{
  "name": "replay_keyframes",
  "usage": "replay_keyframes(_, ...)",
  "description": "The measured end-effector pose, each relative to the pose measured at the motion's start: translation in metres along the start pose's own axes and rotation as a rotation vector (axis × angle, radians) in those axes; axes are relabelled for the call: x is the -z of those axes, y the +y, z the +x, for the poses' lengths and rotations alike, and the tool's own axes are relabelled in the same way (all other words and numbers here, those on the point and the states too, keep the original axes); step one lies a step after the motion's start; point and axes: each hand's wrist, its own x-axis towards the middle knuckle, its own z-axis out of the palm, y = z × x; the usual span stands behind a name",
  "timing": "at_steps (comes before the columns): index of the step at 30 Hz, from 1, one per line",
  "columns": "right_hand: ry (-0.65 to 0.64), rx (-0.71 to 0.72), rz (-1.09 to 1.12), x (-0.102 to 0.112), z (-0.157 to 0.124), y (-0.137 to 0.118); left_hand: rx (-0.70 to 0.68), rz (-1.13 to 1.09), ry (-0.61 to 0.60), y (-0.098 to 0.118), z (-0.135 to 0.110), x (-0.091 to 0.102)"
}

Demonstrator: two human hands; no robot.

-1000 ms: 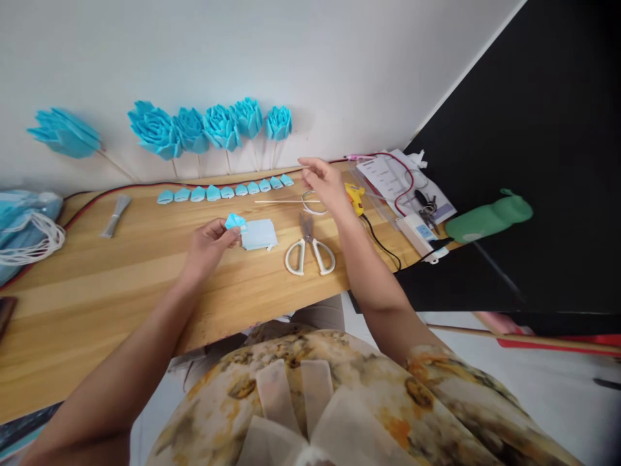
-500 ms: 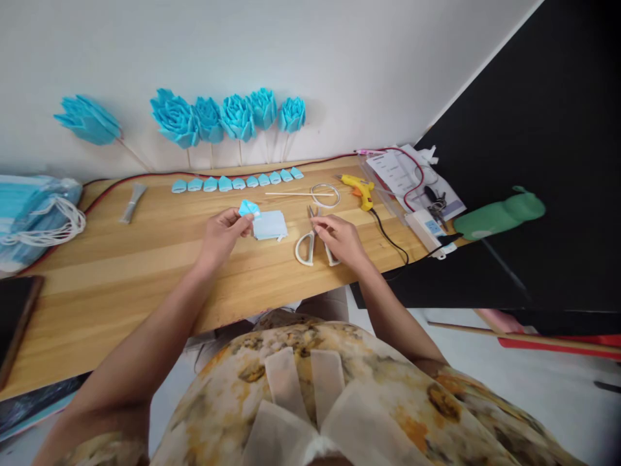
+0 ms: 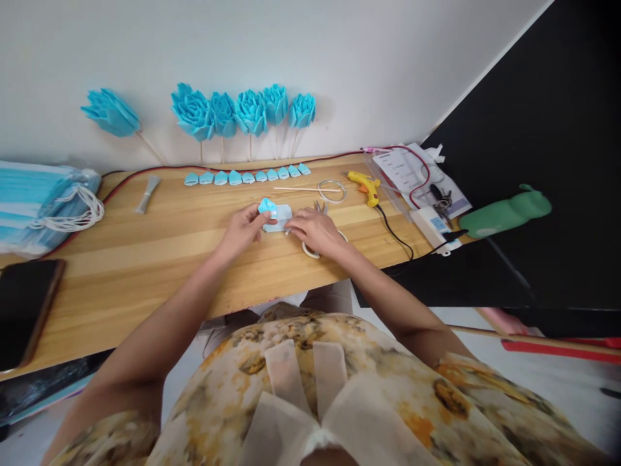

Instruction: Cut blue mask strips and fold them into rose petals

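My left hand (image 3: 241,228) pinches a small folded blue petal piece (image 3: 266,206) just above the wooden table (image 3: 145,239). Beside it lies a light blue cut mask piece (image 3: 281,217), and the fingertips of my right hand (image 3: 315,230) rest on its right edge. That hand lies over the white-handled scissors (image 3: 317,249), of which only the blade tips and part of one handle loop show. Its fingers are bent, and I cannot tell if they grip the piece.
Several blue folded petals (image 3: 247,175) lie in a row at the back, with blue flowers (image 3: 242,111) on sticks against the wall. A thin stick (image 3: 301,189), a white loop (image 3: 332,190), a yellow glue gun (image 3: 365,186), a mask stack (image 3: 33,200), a dark phone (image 3: 24,310) and a green bottle (image 3: 509,210) are around.
My right hand came down from the back of the table, passed over the scissors and reached the blue piece. My left hand kept the petal and moved little. The view shifted left.
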Motion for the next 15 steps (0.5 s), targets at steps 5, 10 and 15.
replay_keyframes(5,-0.121,0.005,-0.129,0.002,0.011,0.0,0.06,0.091,-0.015,-0.001,0.0,-0.001)
replay_keyframes(10,-0.137,0.048,-0.158,-0.001,0.007,0.003,0.1,0.139,-0.004,-0.002,0.001,0.0)
replay_keyframes(15,-0.177,0.155,-0.05,0.004,-0.021,-0.02,0.063,0.13,-0.007,-0.005,0.001,0.002)
